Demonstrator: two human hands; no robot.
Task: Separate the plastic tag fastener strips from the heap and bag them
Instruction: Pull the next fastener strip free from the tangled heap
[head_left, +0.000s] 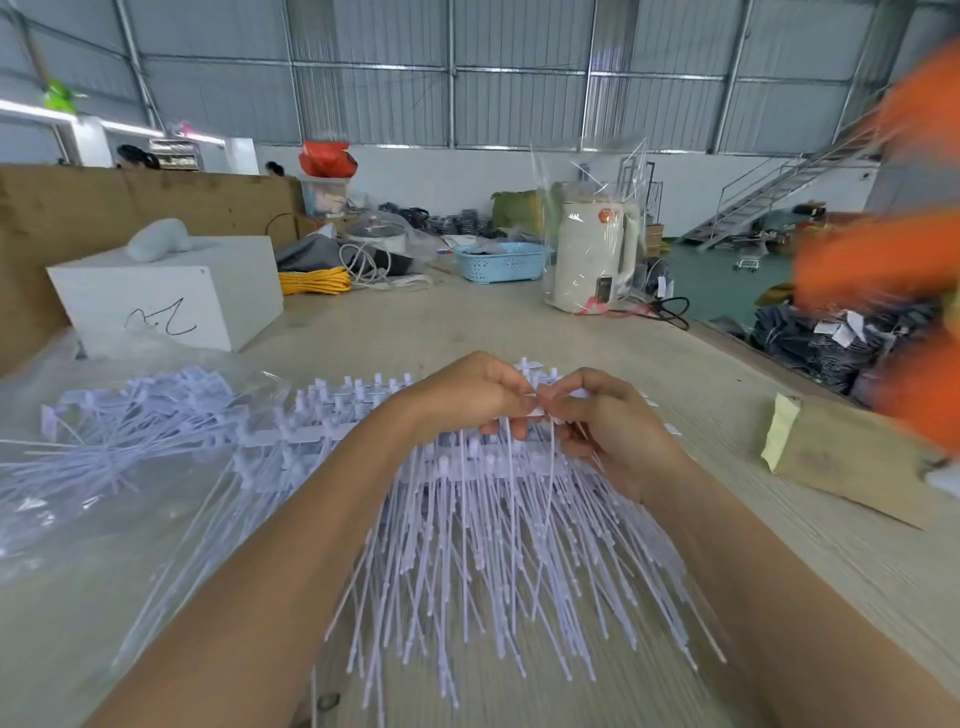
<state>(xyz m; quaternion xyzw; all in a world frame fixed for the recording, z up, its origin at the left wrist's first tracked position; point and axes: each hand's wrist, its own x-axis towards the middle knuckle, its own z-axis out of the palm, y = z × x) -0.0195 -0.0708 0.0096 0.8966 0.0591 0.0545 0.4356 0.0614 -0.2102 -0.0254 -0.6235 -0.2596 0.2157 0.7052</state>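
Note:
A heap of pale lilac plastic tag fastener strips (483, 561) fans out on the wooden table in front of me, thin tails pointing toward me. My left hand (467, 395) and my right hand (602, 421) meet above the far end of the heap, fingertips pinched together on the heads of a strip (535, 410). Its long tails hang down between my hands. To the left, more strips lie bundled inside a clear plastic bag (78, 493).
A white box (171, 296) stands at the back left. A bagged white kettle (592, 254) and a blue basket (498, 260) sit at the table's far end. A cardboard piece (841, 457) lies at right, by a blurred person in orange (893, 260).

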